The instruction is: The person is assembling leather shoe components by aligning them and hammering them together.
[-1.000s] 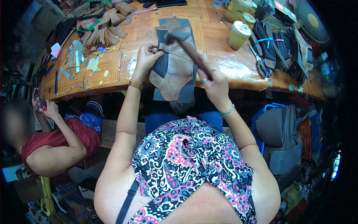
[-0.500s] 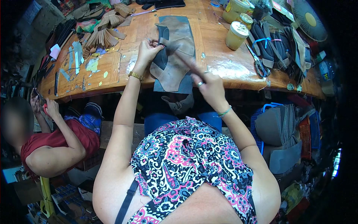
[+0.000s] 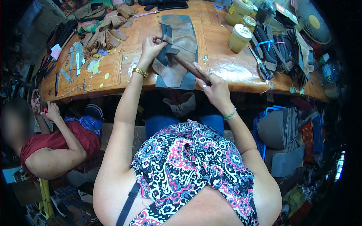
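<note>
My right hand [image 3: 217, 88] is wrapped round the handle of a hammer [image 3: 190, 68]. The hammer's dark metal head rests on or just above a black leather piece [image 3: 163, 60]. With thumb and fingers pinched, my left hand [image 3: 154, 48] holds the left edge of that black piece, beside a small brown tab [image 3: 167, 38]. Under the black piece and to its right spreads a wrinkled brown leather piece [image 3: 184, 32]. Both lie on a dark blue-grey slab [image 3: 160, 82] at the table's near edge. My left fingertips partly cover what they pinch.
Scissors [image 3: 262, 69], lidded jars [image 3: 240, 39] and tied bundles of dark pieces [image 3: 269, 51] occupy the table's right. Leather strips [image 3: 103, 37] and scraps [image 3: 78, 60] lie at left. A co-worker [image 3: 60, 147] sits left, holding red-handled scissors. A blue basket [image 3: 260, 126] stands low at right.
The hammer was blurred with motion; its head now appears sharper and slightly lower. My right hand has shifted a little downward and right. My left hand keeps its pinch at nearly the same spot.
</note>
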Demonstrator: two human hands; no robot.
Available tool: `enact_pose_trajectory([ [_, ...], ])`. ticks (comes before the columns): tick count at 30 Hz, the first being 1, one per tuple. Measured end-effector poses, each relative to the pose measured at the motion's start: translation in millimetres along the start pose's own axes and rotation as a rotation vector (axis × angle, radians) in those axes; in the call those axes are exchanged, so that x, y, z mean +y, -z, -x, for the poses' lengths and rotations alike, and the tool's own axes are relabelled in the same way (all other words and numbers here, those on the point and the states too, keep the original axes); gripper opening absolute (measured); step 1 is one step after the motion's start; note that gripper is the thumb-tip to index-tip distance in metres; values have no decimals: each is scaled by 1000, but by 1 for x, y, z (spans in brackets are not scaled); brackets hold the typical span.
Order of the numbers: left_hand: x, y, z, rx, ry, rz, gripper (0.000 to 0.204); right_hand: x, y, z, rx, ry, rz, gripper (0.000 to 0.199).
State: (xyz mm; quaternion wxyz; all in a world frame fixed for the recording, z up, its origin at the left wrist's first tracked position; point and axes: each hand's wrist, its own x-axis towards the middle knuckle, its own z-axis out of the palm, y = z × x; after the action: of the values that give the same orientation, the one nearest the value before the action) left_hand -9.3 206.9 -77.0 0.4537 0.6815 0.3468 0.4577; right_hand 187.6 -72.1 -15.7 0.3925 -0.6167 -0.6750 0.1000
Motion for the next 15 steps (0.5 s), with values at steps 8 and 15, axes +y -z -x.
enact_pose_trajectory([
  [8,-5,-7,-4,23,-16,-120,27,2,-30,26,43,46,-62,55],
  [15,-32,5,-19,11,-114,-42,27,-30,-17,9,210,269,-312,57],
])
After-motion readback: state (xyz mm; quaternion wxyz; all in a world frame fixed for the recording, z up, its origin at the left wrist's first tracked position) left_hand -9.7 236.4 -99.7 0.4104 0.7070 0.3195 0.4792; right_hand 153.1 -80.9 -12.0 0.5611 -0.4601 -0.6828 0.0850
